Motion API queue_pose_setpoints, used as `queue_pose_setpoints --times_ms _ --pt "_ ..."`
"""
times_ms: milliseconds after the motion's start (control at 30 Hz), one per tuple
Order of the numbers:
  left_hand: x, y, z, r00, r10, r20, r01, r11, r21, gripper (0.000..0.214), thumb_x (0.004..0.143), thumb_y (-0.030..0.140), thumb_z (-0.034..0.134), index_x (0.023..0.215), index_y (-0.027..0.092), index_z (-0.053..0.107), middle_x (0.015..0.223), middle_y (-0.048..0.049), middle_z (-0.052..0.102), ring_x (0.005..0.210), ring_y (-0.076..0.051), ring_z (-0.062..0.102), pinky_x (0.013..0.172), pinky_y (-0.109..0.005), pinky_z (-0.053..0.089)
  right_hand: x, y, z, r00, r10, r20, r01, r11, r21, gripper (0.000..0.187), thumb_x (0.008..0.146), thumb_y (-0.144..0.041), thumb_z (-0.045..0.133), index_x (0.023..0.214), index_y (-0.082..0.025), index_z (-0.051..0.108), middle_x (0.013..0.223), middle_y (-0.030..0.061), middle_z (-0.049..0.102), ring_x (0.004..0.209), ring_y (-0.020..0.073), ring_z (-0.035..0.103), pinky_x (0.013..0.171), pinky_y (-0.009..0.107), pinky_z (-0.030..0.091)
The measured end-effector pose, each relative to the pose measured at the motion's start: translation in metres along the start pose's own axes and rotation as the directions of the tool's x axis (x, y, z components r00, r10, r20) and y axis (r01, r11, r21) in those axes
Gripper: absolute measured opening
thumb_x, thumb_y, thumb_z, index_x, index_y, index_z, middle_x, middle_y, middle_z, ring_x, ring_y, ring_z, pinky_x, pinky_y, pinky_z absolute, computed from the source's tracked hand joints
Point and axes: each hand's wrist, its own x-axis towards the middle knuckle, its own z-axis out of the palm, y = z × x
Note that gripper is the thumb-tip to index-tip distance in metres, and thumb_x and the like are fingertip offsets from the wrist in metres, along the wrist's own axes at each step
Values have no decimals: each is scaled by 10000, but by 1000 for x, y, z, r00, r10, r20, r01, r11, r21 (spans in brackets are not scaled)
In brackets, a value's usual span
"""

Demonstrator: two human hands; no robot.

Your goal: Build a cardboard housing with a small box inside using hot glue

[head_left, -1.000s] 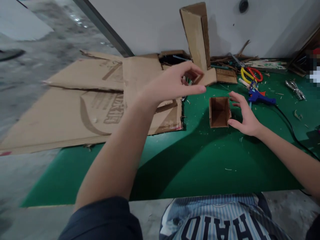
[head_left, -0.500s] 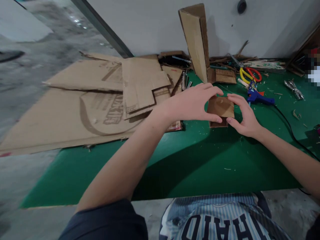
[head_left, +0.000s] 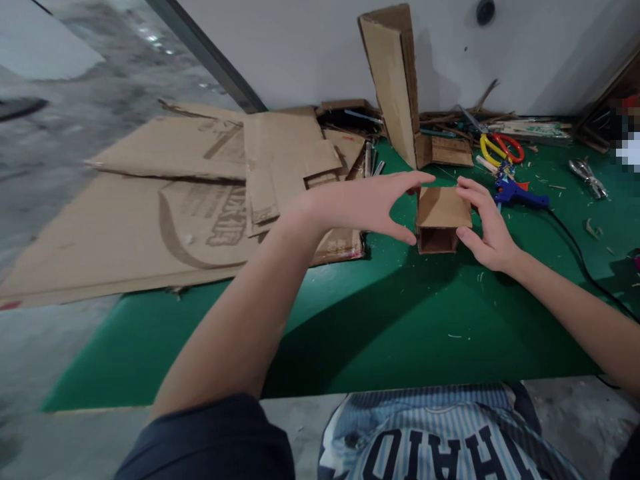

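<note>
A small cardboard box (head_left: pixel 444 208), open at the end facing me, sits on the green table (head_left: pixel 400 333). My right hand (head_left: pixel 487 227) holds its right side, with the thumb at the front corner and the fingers toward the back. At the box's left side is my left hand (head_left: pixel 370 203), open, its thumb and forefinger spread wide. The fingertips are close to the left edge; whether they touch it I cannot tell. Some of the left fingers are hidden behind the hand.
Flat cardboard sheets (head_left: pixel 200 213) cover the table's left part. A tall folded cardboard piece (head_left: pixel 387 80) stands behind the box. At the right are scissors (head_left: pixel 493 150), a blue glue gun (head_left: pixel 520 195) with its cord, and a shiny clear-wrapped bundle (head_left: pixel 587 179).
My left hand has drawn back leftward from over the box, baring its top and open front. My right hand stays at the right side, having shifted only slightly.
</note>
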Motion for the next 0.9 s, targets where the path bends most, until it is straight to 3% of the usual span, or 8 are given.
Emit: queue_pose_setpoints --times_ms 133,233,300,400,467,600,733,900 --pt "-3 -4 -3 998 14 -65 -12 999 36 964 761 717 706 1589 327 402 1568 -102 565 1341 -339 609 1057 -394 521 0 -3 -1 999 3 -36 -3 1000 1 536 1033 -538 488 1530 -355 405 1628 123 444 1528 355 425 1193 645 443" --pt "-5 -3 -8 990 -20 -138 30 997 71 947 726 696 736 1522 252 479 1469 -130 620 1238 -337 644 982 -391 540 1 -7 -3 994 32 -102 -33 999 -11 492 1045 -559 441 1490 -349 448 1590 125 485 1503 357 456 1186 648 452" --pt "-8 1 -11 983 -76 -164 90 993 78 821 732 684 725 1375 194 583 1335 -135 676 1121 -322 673 897 -387 545 2 -8 -4 988 59 -145 -62 998 -21 477 1053 -573 401 1465 -343 471 1570 125 506 1491 352 473 1194 648 447" --pt "-11 7 -15 983 -118 -142 132 987 94 543 777 694 679 1008 202 674 1041 -84 734 927 -277 695 775 -357 516 3 -8 -6 974 84 -213 -91 995 -26 468 1060 -579 371 1450 -345 479 1563 120 511 1509 342 460 1224 636 425" --pt "-11 13 -14 981 -81 -175 98 991 87 500 812 685 661 955 207 680 942 -62 729 867 -251 692 744 -337 497 4 -7 -6 966 96 -241 -106 994 -26 475 1056 -595 368 1447 -349 478 1561 117 508 1523 348 443 1246 644 396" --pt "-7 26 -7 944 -8 -330 12 1000 8 495 825 619 706 1099 208 700 904 -45 719 828 -213 676 735 -310 490 5 -12 -6 963 80 -257 -81 997 6 485 1052 -608 367 1464 -372 467 1573 101 489 1529 365 431 1275 661 342" --pt "1 34 2 922 20 -387 -54 996 -77 304 887 505 665 888 204 706 745 -16 658 718 -179 618 705 -317 484 5 -19 -5 967 36 -252 -41 999 -17 490 1057 -603 358 1485 -379 441 1575 109 474 1531 363 426 1245 668 383" --pt "1 35 4 882 18 -471 -87 988 -125 337 955 443 554 720 214 633 632 -4 572 675 -171 575 668 -326 484 5 -17 -5 966 37 -256 -49 998 -44 485 1062 -587 351 1486 -364 426 1569 121 472 1527 355 430 1204 654 445"
